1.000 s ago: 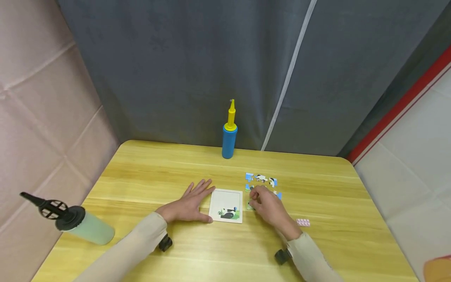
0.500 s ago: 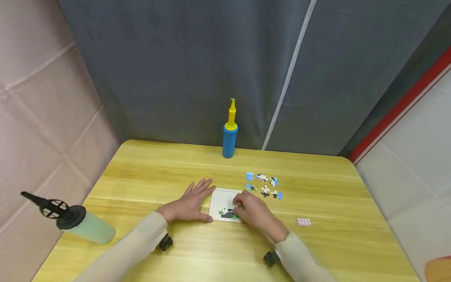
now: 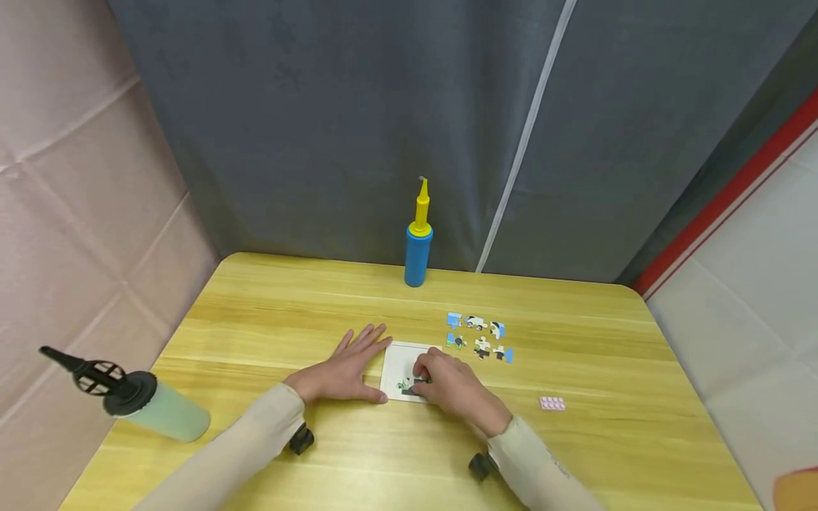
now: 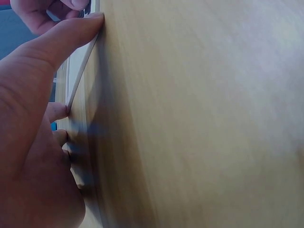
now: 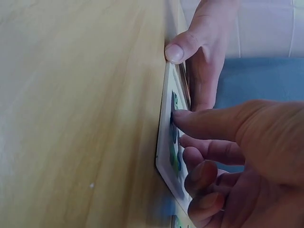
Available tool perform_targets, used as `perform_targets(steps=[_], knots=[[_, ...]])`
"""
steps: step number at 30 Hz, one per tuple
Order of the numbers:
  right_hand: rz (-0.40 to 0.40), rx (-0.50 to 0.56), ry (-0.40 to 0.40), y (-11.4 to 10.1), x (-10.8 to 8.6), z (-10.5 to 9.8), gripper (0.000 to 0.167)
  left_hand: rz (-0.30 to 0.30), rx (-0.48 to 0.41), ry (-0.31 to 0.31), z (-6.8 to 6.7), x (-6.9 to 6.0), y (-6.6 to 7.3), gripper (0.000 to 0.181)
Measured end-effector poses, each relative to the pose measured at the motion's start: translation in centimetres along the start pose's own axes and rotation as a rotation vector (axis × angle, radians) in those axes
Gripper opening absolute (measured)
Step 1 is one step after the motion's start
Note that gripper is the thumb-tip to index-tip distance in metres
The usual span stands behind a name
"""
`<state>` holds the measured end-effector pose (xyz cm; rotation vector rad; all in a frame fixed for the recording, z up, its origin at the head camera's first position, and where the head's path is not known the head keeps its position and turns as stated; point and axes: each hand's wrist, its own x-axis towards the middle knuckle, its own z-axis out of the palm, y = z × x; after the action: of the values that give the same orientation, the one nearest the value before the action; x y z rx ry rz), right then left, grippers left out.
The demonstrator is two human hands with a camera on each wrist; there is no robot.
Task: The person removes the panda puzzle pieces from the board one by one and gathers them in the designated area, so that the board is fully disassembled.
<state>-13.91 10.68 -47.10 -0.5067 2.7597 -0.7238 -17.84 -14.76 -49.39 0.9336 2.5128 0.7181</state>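
A square white puzzle tray [image 3: 395, 360] lies on the table, with panda puzzle pieces [image 3: 404, 386] along its lower part. My left hand [image 3: 340, 370] spreads flat beside it, thumb [image 4: 90, 21] and index fingertip touching the tray's left edge. Over the tray's lower right, my right hand [image 3: 450, 383] pinches a puzzle piece between thumb [image 5: 199, 122] and index finger; the fingers mostly cover that piece. In the right wrist view, the thumb tip rests at the dark and green printed pieces [image 5: 174, 156]. Loose puzzle pieces [image 3: 476, 323] lie in two rows right of the tray.
A pink toy brick [image 3: 552, 403] lies right of my right hand. The blue and yellow hand pump [image 3: 417, 255] stands at the table's back edge. A green pump with a black nozzle [image 3: 172, 411] lies tilted at the left. A grey curtain [image 3: 332, 142] hangs behind.
My right hand has moved left from the loose pieces onto the tray, carrying a puzzle piece. The green piece below the two rows is gone from there. My left hand stays put.
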Motion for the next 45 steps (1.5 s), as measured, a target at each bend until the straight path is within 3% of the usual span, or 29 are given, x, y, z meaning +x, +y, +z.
perform_targets(steps=[10, 28, 40, 45], knots=[[-0.024, -0.021, -0.028, -0.3, -0.3, 0.1, 0.020, -0.004, 0.001, -0.007, 0.1, -0.2, 0.0, 0.110], [0.000, 0.085, -0.016, 0.0, -0.3, 0.2, 0.022, -0.006, 0.000, -0.002, -0.1, 0.0, 0.2, 0.110], [-0.063, 0.114, -0.018, 0.1, -0.6, -0.1, 0.016, 0.002, 0.000, 0.001, -0.1, 0.0, 0.3, 0.108], [-0.043, 0.195, -0.029, 0.4, -0.8, -1.0, 0.011, -0.014, -0.003, -0.009, -0.1, 0.0, 0.3, 0.109]])
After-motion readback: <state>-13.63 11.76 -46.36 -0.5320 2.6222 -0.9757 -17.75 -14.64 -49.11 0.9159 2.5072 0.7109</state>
